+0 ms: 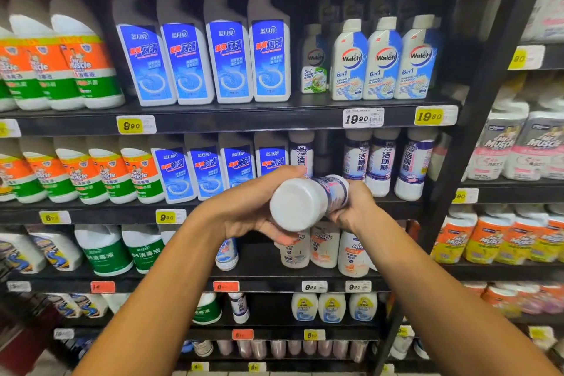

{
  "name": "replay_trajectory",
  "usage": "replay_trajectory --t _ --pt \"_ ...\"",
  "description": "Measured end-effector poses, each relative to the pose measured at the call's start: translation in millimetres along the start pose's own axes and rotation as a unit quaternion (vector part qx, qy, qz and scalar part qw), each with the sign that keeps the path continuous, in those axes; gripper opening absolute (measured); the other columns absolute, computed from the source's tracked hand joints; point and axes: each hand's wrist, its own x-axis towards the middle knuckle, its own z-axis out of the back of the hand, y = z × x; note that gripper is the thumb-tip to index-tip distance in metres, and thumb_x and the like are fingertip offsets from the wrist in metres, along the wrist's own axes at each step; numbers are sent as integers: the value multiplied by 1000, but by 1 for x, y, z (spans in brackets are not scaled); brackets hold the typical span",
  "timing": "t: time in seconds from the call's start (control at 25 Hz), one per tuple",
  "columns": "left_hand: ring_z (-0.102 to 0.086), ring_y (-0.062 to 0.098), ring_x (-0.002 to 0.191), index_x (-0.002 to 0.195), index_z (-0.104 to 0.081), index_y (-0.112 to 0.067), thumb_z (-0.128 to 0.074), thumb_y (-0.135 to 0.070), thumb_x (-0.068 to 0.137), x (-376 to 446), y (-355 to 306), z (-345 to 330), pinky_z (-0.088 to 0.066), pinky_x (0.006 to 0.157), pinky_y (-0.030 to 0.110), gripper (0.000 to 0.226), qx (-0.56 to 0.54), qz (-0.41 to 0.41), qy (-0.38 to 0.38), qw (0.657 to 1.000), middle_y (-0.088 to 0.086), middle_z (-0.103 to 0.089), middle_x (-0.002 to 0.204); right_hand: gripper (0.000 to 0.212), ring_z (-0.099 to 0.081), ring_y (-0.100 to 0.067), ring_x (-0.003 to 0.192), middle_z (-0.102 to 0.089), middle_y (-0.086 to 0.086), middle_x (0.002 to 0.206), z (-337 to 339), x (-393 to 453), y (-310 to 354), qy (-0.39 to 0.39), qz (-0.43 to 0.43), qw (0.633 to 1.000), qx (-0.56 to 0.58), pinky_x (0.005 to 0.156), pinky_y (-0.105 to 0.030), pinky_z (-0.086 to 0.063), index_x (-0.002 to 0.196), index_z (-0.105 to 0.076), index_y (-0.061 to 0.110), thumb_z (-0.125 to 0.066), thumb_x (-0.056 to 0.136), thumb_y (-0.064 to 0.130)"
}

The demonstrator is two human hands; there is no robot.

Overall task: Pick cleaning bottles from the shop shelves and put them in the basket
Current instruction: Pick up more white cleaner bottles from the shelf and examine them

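Two hands hold one white toilet-cleaner bottle (308, 203) in front of the black shop shelves (232, 120), with its round white base turned toward the camera and its purple-and-white label running away toward the shelf. The left hand (253, 204) cups the base end from the left side, fingers curled under and round it. The right hand (355, 207) grips the far, upper part of the bottle from the right, fingers wrapped on it; the bottle's cap end is hidden behind that hand.

Just behind the held bottle, on the second shelf from the top, stand matching purple-labelled bottles (384, 165), upright in a row. Left of the held bottle on the same shelf are blue-labelled toilet-cleaner bottles (207, 172), and further left orange-and-green Mr Muscle bottles (106, 175). Above the held bottle, on the top shelf, stand three Walch washing-machine cleaner bottles (384, 59), with a yellow 19.80 price tag (435, 116) on the shelf edge below them. Directly below the held bottle, white and orange Mr Muscle bottles (325, 246) stand on the third shelf.
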Motion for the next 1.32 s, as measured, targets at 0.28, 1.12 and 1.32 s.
replay_trajectory --t 0.28,1.12,1.32 --pt "-73 24 88 121 -58 -30 -76 -41 74 2 19 -7 -62 60 40 52 -37 -16 20 999 1 -74 102 28 -61 -36 99 -61 -23 110 -10 -4 25 37 44 998 -33 93 -52 -50 117 -56 7 -47 101 28" --pt "-67 6 100 116 -62 -23 -72 -34 72 77 75 11 -55 78 21 46 159 -270 -232 921 -13 -70 103 55 -54 -7 122 -54 20 126 -9 -79 15 282 493 549 -614 103 -31 -45 125 -56 34 -79 77 48" --pt "-64 9 101 112 -60 -37 -76 -11 81 80 69 18 -52 76 14 43 192 -278 -255 906 -17 -68 101 57 -55 -10 122 -54 15 129 -11 -79 15 284 519 538 -601 102 -36 -47 128 -57 24 -78 79 44"
